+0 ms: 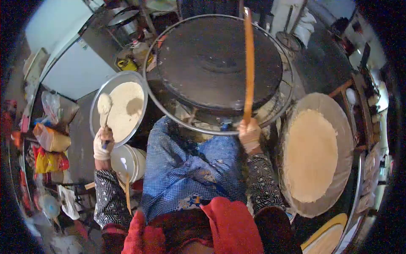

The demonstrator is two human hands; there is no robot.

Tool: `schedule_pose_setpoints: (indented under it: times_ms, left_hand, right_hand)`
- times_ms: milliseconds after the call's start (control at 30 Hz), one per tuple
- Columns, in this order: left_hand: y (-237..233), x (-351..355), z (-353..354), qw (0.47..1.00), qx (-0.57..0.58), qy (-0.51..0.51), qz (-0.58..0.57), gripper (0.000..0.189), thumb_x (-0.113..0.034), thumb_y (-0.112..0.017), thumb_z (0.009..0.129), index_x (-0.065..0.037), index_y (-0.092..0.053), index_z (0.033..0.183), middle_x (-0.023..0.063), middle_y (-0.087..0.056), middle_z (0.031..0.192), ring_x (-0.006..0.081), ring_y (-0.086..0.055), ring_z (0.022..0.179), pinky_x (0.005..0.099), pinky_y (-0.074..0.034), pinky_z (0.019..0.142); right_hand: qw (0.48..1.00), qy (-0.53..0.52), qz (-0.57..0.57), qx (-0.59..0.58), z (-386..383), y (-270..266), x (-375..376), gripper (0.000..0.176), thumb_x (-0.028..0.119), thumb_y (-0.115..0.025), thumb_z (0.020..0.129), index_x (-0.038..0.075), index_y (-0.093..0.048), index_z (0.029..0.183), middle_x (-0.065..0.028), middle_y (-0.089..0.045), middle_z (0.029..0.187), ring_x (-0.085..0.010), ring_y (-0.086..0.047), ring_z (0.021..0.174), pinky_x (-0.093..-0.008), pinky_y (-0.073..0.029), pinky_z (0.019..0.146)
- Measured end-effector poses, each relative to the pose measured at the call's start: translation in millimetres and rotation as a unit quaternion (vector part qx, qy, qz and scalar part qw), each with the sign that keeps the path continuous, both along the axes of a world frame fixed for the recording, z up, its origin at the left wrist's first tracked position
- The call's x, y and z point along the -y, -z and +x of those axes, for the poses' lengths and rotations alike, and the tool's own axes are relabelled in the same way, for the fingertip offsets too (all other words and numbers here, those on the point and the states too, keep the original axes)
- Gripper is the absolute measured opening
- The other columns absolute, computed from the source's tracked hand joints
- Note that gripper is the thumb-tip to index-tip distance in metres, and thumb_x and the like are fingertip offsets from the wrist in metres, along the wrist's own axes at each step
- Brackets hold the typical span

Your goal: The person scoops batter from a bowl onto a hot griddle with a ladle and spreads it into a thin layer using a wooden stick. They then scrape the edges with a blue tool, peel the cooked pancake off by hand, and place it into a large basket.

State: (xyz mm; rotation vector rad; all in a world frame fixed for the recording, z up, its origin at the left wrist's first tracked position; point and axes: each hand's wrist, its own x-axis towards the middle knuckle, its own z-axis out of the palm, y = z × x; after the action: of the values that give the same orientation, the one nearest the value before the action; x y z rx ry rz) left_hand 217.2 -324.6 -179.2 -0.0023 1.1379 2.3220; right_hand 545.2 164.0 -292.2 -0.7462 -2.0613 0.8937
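My left hand [103,144], in a pale glove, is closed around the handle of a ladle [104,104]. The ladle's head is filled or coated with pale batter and is over the left part of a metal bowl [95,109]. Pale batter [122,120] fills much of that bowl. In my right hand [250,134], also gloved, is a long flat wooden spatula [249,63]. It points away from me across the right side of a round dark griddle [211,59]. The griddle's surface is bare apart from faint marks, and a metal ring [146,70] surrounds it.
To my right, a large round tray [346,158] holds pale tan flatbread [312,156]. A white bucket [137,163] stands below the bowl, with a wooden stick [128,194] by it. Bags [51,161] lie at far left. Bottles [139,48] stand behind the bowl.
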Motion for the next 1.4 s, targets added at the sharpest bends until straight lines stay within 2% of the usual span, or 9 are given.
schedule_pose_setpoints:
  times_ms: [133, 267, 367, 500, 700, 833, 1100, 1200, 1400]
  left_hand:
    - [-58.8, -51.7, 33.7, 0.989, 0.072, 0.065, 0.110, 0.012, -0.012, -0.045, 0.096, -0.001, -0.048, 0.093, 0.0002, -0.044, 0.072, 0.0047, -0.043, 0.056, 0.0173, -0.042, 0.044]
    - [-96.6, -83.4, 55.4, 0.991, 0.078, 0.082, 0.066, 0.011, -0.011, -0.050, 0.094, -0.001, -0.048, 0.094, 0.0030, -0.045, 0.072, 0.0051, -0.042, 0.052, 0.0152, -0.040, 0.039]
    - [-121.7, -115.2, 78.8, 0.996, 0.019, 0.080, -0.045, 0.015, -0.013, -0.056, 0.092, -0.003, -0.049, 0.100, 0.0014, -0.047, 0.072, 0.0043, -0.041, 0.050, 0.0129, -0.036, 0.037]
    - [-118.5, -159.3, 111.5, 0.967, -0.094, 0.168, -0.167, 0.042, -0.022, -0.059, 0.091, -0.011, -0.042, 0.129, -0.0020, -0.048, 0.073, 0.0037, -0.040, 0.051, 0.0173, -0.037, 0.038]
    - [-38.4, -217.1, 115.4, 0.549, -0.684, 0.178, -0.448, 0.069, -0.012, -0.056, 0.085, -0.020, -0.023, 0.145, 0.0171, -0.056, 0.100, 0.0334, -0.060, 0.089, 0.0412, -0.049, 0.077]
    - [-20.1, -252.4, 122.3, 0.344, -0.704, 0.242, -0.572, 0.076, -0.009, -0.060, 0.078, -0.031, -0.027, 0.143, 0.0150, -0.055, 0.100, 0.0329, -0.061, 0.086, 0.0436, -0.051, 0.070]
    - [-17.6, -258.1, 114.8, 0.370, -0.716, 0.186, -0.562, 0.074, -0.008, -0.062, 0.076, -0.032, -0.033, 0.141, 0.0125, -0.054, 0.094, 0.0307, -0.061, 0.083, 0.0415, -0.052, 0.067]
    - [-20.2, -251.2, 121.1, 0.586, -0.711, 0.025, -0.387, 0.070, 0.001, -0.060, 0.076, -0.021, -0.039, 0.140, 0.0121, -0.052, 0.088, 0.0313, -0.059, 0.077, 0.0400, -0.048, 0.065]
    - [-2.9, -155.4, 94.3, 0.626, -0.558, -0.137, -0.527, 0.056, -0.010, -0.054, 0.089, -0.015, -0.034, 0.142, 0.0250, -0.059, 0.111, 0.0417, -0.057, 0.103, 0.0428, -0.047, 0.081]
  right_hand:
    - [0.978, 0.110, 0.108, 0.140, 24.2, 29.4, -70.8, 0.028, 0.034, -0.053, 0.089, 0.006, -0.053, 0.093, -0.0185, -0.059, 0.068, -0.0403, -0.059, 0.062, -0.0469, -0.047, 0.053]
    - [0.984, 0.133, -0.112, -0.047, 23.7, 8.9, -92.0, 0.023, 0.029, -0.049, 0.094, 0.006, -0.048, 0.098, -0.0124, -0.059, 0.070, -0.0274, -0.060, 0.056, -0.0403, -0.048, 0.050]
    - [0.848, -0.162, -0.408, -0.297, 10.1, -48.8, -10.9, 0.023, 0.030, -0.051, 0.093, 0.007, -0.044, 0.094, -0.0064, -0.057, 0.071, -0.0154, -0.057, 0.054, -0.0298, -0.047, 0.050]
    - [0.974, 0.068, -0.180, -0.122, -36.1, -51.1, 71.3, 0.026, 0.030, -0.048, 0.094, 0.004, -0.048, 0.096, -0.0084, -0.060, 0.062, -0.0205, -0.057, 0.051, -0.0329, -0.047, 0.055]
    - [0.987, 0.155, -0.028, 0.017, -23.2, -21.4, 55.4, 0.029, 0.030, -0.051, 0.090, 0.001, -0.055, 0.088, -0.0143, -0.061, 0.067, -0.0325, -0.061, 0.064, -0.0447, -0.047, 0.063]
    - [0.981, 0.172, 0.067, 0.064, -5.1, -5.6, 18.3, 0.028, 0.027, -0.054, 0.088, -0.001, -0.054, 0.090, -0.0188, -0.057, 0.081, -0.0357, -0.058, 0.072, -0.0452, -0.046, 0.064]
    - [0.987, 0.128, 0.094, 0.012, 1.1, 7.1, -6.8, 0.027, 0.025, -0.056, 0.088, -0.001, -0.048, 0.092, -0.0155, -0.054, 0.076, -0.0289, -0.057, 0.062, -0.0417, -0.046, 0.056]
    - [0.994, 0.103, 0.043, -0.007, 4.7, -14.3, -1.1, 0.030, 0.027, -0.054, 0.090, -0.001, -0.046, 0.097, -0.0122, -0.054, 0.074, -0.0229, -0.058, 0.061, -0.0370, -0.047, 0.056]
    - [0.909, -0.035, -0.322, -0.262, 26.0, -53.5, 8.3, 0.033, 0.035, -0.055, 0.091, 0.006, -0.044, 0.102, -0.0041, -0.052, 0.069, -0.0167, -0.053, 0.049, -0.0313, -0.045, 0.042]
